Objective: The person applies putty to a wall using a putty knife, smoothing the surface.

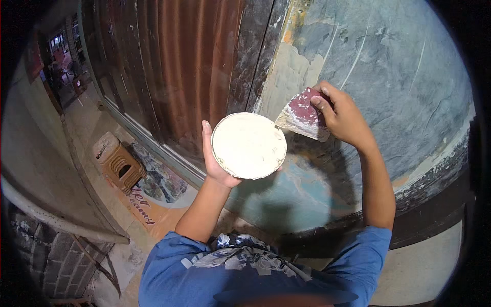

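My left hand [214,166] grips a round pan [249,146] from below and the side, its thumb up along the left edge. Pale, cream-white putty seems to fill it or coat its face; the glare hides detail. In my right hand [346,115] is a dark red, fan-shaped putty scraper [305,109], pinched between thumb and fingers. Putty is smeared thickly along the scraper's lower edge. That edge hangs just right of the pan, and I cannot tell whether they touch. Behind both hands stands a grey-green wall [388,97] with a beige putty patch [294,71] on it.
Brown corrugated metal sheeting [189,66] and a dark post [261,46] adjoin the wall. Stacked brown plastic stools [120,166] stand lower left on a printed orange sheet [146,215]. Grey blockwork [51,256] lies at the lower left corner.
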The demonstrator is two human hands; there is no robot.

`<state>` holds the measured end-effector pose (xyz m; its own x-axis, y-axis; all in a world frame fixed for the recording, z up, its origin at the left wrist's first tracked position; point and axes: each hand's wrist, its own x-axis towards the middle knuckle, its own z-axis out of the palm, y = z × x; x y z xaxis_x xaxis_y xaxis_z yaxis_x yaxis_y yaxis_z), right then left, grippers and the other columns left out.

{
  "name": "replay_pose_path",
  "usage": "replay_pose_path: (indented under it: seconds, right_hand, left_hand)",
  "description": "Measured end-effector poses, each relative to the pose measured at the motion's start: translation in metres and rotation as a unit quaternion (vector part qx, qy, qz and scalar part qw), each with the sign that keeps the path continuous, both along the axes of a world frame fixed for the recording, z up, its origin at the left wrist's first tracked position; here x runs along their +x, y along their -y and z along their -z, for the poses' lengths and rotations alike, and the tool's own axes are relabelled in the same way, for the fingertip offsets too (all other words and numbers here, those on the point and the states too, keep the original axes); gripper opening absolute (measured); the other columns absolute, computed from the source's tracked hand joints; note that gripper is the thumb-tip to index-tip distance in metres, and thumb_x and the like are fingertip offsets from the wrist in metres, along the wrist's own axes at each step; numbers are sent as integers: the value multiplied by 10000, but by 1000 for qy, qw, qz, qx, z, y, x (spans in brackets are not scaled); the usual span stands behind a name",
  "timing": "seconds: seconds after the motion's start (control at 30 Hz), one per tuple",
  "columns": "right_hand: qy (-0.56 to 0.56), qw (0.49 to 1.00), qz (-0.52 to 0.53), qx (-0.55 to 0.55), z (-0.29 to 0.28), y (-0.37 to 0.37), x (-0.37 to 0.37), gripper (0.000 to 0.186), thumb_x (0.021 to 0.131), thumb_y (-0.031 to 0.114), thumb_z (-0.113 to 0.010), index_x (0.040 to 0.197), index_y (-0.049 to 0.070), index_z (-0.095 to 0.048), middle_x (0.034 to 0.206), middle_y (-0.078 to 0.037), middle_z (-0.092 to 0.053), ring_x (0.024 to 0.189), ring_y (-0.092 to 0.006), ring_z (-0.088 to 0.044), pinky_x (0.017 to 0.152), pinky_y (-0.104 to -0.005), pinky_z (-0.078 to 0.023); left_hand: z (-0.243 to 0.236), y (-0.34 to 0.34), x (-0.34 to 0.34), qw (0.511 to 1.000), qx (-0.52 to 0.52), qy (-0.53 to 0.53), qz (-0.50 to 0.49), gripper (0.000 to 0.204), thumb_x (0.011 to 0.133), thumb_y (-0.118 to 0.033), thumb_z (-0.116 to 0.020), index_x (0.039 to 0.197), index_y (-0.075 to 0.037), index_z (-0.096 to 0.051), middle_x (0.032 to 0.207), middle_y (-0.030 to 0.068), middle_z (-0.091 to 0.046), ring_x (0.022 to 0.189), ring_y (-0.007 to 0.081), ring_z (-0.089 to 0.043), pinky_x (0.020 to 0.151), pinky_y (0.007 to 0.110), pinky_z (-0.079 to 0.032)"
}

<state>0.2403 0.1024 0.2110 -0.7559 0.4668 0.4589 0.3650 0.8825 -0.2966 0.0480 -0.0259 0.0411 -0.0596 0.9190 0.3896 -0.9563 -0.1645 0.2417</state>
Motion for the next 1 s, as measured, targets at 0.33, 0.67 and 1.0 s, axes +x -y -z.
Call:
replay_pose_path:
  seconds: [0.33, 0.67, 1.0]
  right_hand:
    - [27, 991, -26, 132, -5, 6, -4, 180, 931, 102, -649, 1088, 16, -632, 1033, -100, -658, 933, -315, -542, 842, -393, -471]
    - [-38, 993, -24, 110, -4, -6, -4, 142, 944, 81, -612, 1071, 18, -617, 960, -152, -643, 891, -322, -579, 832, -393, -478]
    - [-126, 947, 124, 270, -83, -41, 4, 234, 1025, 317, -541, 1139, 137, -637, 947, -77, -743, 916, -297, -700, 968, -470, -332]
  left_hand:
    - [-4, -3, -6, 999, 33, 24, 15, 989, 868, -865, -288, 1462, -92, -455, 1458, 238, -492, 1260, 511, -528, 933, 789, -427]
    - [-3, -2, -12, 999, 41, 22, 25, 981, 878, -851, -300, 1496, -99, -417, 1521, 249, -415, 1287, 566, -466, 910, 861, -355]
    - [8, -2, -14, 999, 33, 14, 21, 989, 868, -862, -299, 1473, -90, -433, 1475, 236, -469, 1262, 529, -512, 907, 828, -402]
